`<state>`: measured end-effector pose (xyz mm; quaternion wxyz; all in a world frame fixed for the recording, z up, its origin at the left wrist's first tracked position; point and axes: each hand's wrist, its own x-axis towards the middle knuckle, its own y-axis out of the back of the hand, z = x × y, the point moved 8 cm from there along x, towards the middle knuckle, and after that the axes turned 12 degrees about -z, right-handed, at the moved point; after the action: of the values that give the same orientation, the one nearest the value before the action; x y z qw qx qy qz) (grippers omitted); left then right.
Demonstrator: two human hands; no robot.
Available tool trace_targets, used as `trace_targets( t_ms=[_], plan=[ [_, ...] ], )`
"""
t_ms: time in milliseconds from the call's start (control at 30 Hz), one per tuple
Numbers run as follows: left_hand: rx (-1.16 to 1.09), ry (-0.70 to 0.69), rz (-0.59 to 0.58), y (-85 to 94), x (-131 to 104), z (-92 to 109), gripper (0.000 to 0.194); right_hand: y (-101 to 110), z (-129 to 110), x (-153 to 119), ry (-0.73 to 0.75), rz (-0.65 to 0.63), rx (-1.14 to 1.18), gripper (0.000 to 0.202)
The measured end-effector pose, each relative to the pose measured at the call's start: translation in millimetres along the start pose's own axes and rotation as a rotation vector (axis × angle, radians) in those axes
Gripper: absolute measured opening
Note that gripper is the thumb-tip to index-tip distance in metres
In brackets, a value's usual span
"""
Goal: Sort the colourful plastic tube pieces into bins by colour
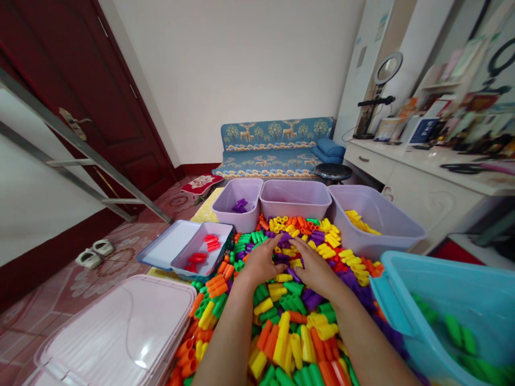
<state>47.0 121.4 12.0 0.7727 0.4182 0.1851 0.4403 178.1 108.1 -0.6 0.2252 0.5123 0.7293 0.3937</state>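
Observation:
Both my hands reach into the middle of a big heap of plastic tube-shaped pieces (277, 292) in green, yellow, orange, red and purple. My left hand (261, 261) has its thumb and fingers apart, close to some purple tube pieces (281, 258). Across a small gap, my right hand (313, 264) is also spread, its thumb beside a purple piece (293, 275). Whether the fingertips touch the pieces is hard to tell. A few purple pieces (240, 206) lie in the back left lilac bin (237, 219). Yellow pieces (362, 222) lie in the right lilac bin (396, 233).
A middle lilac bin (295, 209) stands behind the heap. Red pieces (212, 243) sit in an open case (183, 262) at left. A turquoise bin (396, 300) with green pieces stands at right. Pale lids (116, 327) lie front left; a ladder (88, 150) leans beyond.

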Motion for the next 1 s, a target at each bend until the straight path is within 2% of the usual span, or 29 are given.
trace_targets(
  t_ms=[100, 233, 300, 367, 433, 500, 600, 667, 800, 900, 1000],
  plan=[
    [0.012, -0.019, 0.005, 1.3, 0, 5, 0.077, 3, -11, -3, 0.063, -0.001, 0.078, 0.068],
    [0.048, 0.0, -0.026, 1.1, 0, 8, 0.035, -2, -30, -4, 0.137, -0.095, 0.202, 0.063],
    [0.048, 0.007, -0.016, 2.6, 0, 8, 0.027, 0, -32, -2, 0.114, -0.089, 0.226, 0.055],
    [0.03, 0.015, 0.015, 5.6, 1, 7, 0.023, 7, -25, -1, 0.026, -0.027, 0.2, 0.043],
    [0.014, 0.035, 0.07, 10.4, 0, 4, 0.024, 18, -14, -2, -0.084, 0.073, 0.08, 0.033],
    [0.016, 0.053, 0.128, 15.4, -2, 1, 0.033, 27, -6, -6, -0.181, 0.155, -0.093, 0.033],
    [0.035, 0.069, 0.138, 16.6, -4, 0, 0.052, 20, 2, -7, -0.26, 0.093, -0.223, 0.046],
    [0.063, 0.081, 0.08, 12.1, -5, 1, 0.061, 8, 2, -6, -0.246, 0.016, -0.215, 0.052],
    [0.082, 0.056, -0.011, 4.6, -4, 7, 0.058, -3, -9, -4, -0.139, -0.026, -0.136, 0.059],
    [0.022, 0.027, -0.008, 3.6, -3, 8, 0.052, -4, -15, -3, -0.078, -0.052, -0.051, 0.059],
    [0.007, 0.022, 0.019, 3.9, -3, 6, 0.046, -4, -16, -3, -0.076, -0.068, -0.027, 0.058]
  ],
)
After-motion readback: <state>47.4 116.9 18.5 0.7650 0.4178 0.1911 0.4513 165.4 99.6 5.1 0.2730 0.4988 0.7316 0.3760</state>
